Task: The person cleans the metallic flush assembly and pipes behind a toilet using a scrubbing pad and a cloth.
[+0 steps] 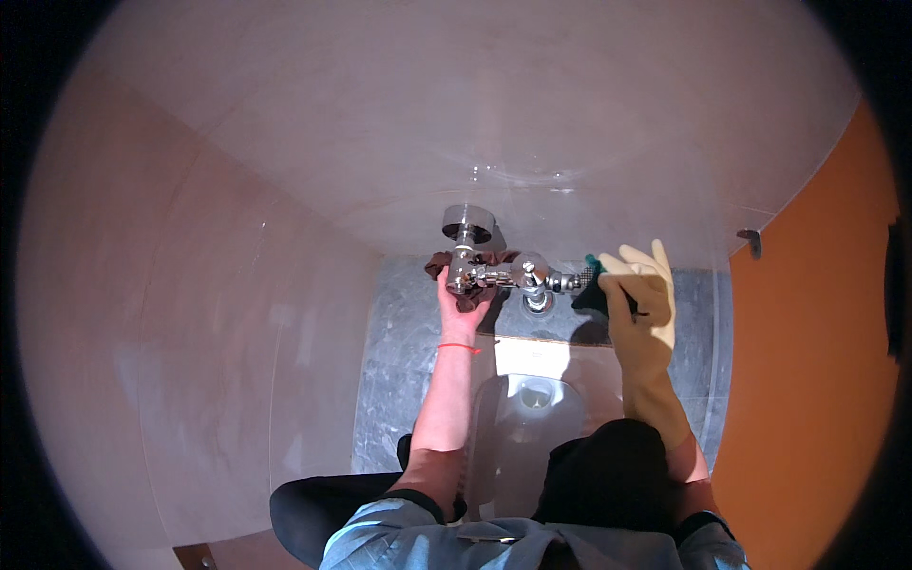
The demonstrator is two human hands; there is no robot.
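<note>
A chrome flush valve point(529, 272) with its pipework stands out from the tiled wall, above a white toilet pan point(491, 413). My bare left hand point(459, 313), with a red string at the wrist, has a crumpled brown cloth point(438, 265) against the valve's left end; the pipe hides most of its fingers. On my right hand point(645, 313) is a cream rubber glove. Between its thumb and fingers is a dark green scouring pad point(591, 296), touching the knurled handle at the valve's right end. The other gloved fingers stretch upward.
A chrome cup-shaped fitting point(468, 221) joins the pipe to the wall. Orange partition panel point(805, 356) stands close on the right, with a metal bracket point(752, 244) at its far edge. Pinkish tiled wall point(206, 320) closes the left. Grey tiles point(402, 320) cover the floor around the pan.
</note>
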